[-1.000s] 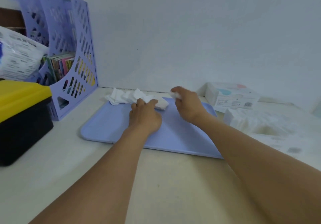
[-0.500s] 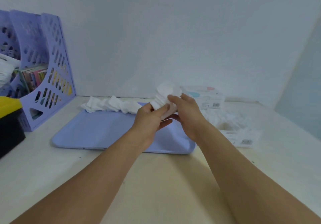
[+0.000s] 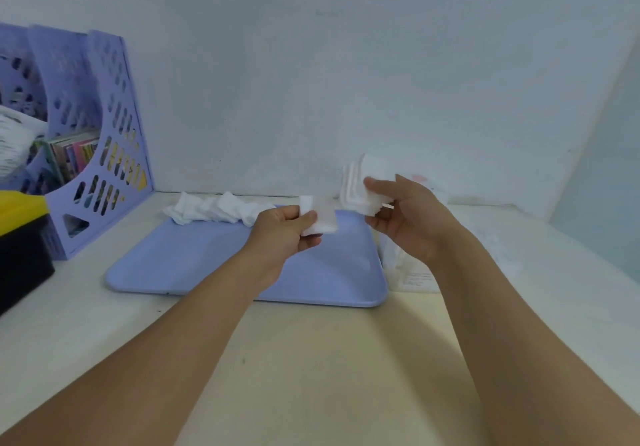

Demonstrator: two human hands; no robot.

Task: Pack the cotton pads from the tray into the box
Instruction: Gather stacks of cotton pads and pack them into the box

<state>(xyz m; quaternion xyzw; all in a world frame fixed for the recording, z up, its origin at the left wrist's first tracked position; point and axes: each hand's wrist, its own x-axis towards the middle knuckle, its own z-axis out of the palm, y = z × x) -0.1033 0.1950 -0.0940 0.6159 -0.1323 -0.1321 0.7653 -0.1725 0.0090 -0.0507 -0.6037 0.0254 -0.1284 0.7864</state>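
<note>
Cotton pads (image 3: pixel 221 211) on tray (image 3: pixel 214 265), left hand (image 3: pixel 284 234) pinching few, right hand (image 3: pixel 408 220) raised gripping stack (image 3: pixel 360 186)

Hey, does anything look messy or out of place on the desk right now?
Mostly the loose cotton pads: a jumbled heap at the tray's far edge, spilling over its rim onto the desk. Each hand, left and right, holds a neater stack.

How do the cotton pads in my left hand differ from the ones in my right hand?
The left hand pinches a small bunch of pads low over the blue tray; the right hand holds a thicker stack of pads, raised higher beyond the tray's right end. The left bunch shows its flat face; the right stack shows its layered edges. Both are white and off the tray.
</note>
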